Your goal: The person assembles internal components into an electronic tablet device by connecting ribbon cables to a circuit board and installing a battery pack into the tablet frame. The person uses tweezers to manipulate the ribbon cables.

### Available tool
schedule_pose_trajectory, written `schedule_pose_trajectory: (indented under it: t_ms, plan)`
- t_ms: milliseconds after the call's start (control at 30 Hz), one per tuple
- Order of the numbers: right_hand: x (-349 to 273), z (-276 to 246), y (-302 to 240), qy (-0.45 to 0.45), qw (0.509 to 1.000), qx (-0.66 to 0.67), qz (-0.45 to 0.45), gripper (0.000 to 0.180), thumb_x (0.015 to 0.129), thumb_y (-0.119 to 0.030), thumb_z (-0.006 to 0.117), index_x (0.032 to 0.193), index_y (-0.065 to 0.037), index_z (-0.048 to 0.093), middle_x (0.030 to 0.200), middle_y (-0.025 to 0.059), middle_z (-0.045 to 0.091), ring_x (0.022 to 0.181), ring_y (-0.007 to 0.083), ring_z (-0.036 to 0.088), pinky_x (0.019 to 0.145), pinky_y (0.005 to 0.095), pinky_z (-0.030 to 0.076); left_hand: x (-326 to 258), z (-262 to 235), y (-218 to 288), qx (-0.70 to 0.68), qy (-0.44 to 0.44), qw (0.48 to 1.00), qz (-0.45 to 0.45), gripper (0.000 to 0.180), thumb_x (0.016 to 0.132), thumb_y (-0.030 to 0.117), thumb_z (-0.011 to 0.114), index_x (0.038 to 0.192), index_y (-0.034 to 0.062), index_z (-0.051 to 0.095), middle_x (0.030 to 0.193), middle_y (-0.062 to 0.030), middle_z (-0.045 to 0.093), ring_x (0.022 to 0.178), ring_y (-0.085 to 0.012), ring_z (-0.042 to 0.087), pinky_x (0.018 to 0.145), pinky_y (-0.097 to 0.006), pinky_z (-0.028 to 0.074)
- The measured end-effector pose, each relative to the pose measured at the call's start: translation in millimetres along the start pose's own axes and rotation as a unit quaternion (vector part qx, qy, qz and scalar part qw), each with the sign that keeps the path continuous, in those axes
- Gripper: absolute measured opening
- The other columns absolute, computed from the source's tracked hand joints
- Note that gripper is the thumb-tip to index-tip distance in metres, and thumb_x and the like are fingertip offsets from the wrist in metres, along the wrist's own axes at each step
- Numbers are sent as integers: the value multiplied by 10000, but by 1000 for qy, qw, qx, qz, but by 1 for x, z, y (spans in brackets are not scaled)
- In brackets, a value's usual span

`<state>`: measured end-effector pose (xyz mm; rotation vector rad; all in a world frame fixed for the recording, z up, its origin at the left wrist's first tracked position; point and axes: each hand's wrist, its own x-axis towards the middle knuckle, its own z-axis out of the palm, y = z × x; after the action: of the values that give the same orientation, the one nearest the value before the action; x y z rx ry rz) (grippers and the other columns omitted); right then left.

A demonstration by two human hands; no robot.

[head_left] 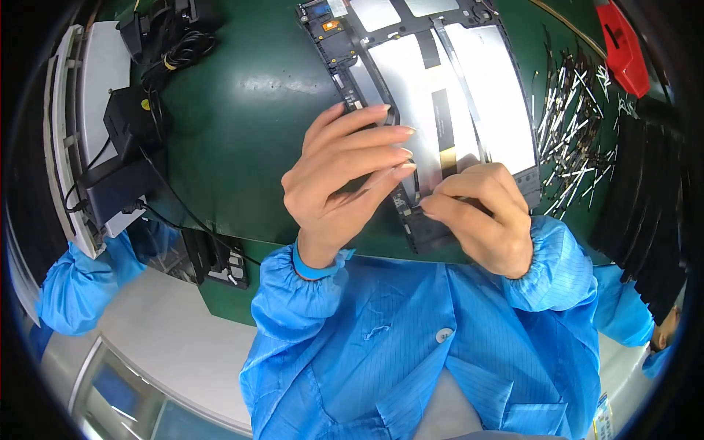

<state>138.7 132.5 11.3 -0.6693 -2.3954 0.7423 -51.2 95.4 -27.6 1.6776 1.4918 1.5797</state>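
Observation:
An opened tablet-like device (pixel 506 95) lies on the green table, with silvery battery panels and a black frame carrying small circuit parts. My left hand (pixel 345 165) rests along its left edge, fingers stretched out and slightly apart over the frame; a blue wrist band (pixel 315 271) circles that wrist. My right hand (pixel 488 213) is over the device's near end, its thumb and index finger pinched together close to the frame's small parts. What sits between those fingertips, if anything, is hidden. A flat ribbon cable (pixel 460 73) runs down the middle of the device toward my right hand.
Many thin black strips with white ends (pixel 576 125) lie right of the device, beside a red tool-like object (pixel 622 48) and a dark bundle of strips (pixel 638 191). Black adapters (pixel 132 121) with coiled cables (pixel 183 51) and a white rack (pixel 70 139) occupy the left.

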Motion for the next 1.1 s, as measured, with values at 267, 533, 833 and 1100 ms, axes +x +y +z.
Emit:
schedule_pose_trajectory:
  t_ms: [267, 533, 833, 1100]
  plan:
    - [2, 3, -1, -13, 997, -63, -31, 322, 552, -93, 625, 859, -4, 667, 888, 64, 588, 796, 215, 554, 685, 312, 480, 1, -4, 0, 12, -11, 1000, -4, 191, 659, 55, 783, 817, 102, 687, 877, -45, 707, 942, -220, 656, 900, -370, 422]
    - [2, 4, 2, -9, 997, -61, -40, 317, 558, -104, 621, 857, -9, 668, 885, 48, 588, 788, 197, 546, 682, 308, 477, -1, -3, -2, 4, -12, 1000, -6, 199, 655, 65, 785, 824, 99, 686, 878, -46, 706, 914, -213, 663, 847, -348, 436]
    - [5, 4, 0, -18, 997, -72, -37, 301, 556, -75, 651, 849, -9, 668, 879, 43, 586, 780, 190, 538, 688, 302, 477, 0, -1, -4, -25, 6, 1000, 6, 172, 654, 50, 779, 794, 72, 682, 860, -57, 705, 890, -219, 665, 796, -335, 452]
    - [6, 1, -1, -38, 997, -67, -31, 305, 571, -84, 634, 866, -14, 668, 898, 39, 593, 798, 187, 538, 699, 302, 476, 1, -2, -1, -33, 5, 999, 1, 158, 654, 46, 770, 780, 74, 679, 856, -53, 705, 891, -217, 663, 820, -349, 443]
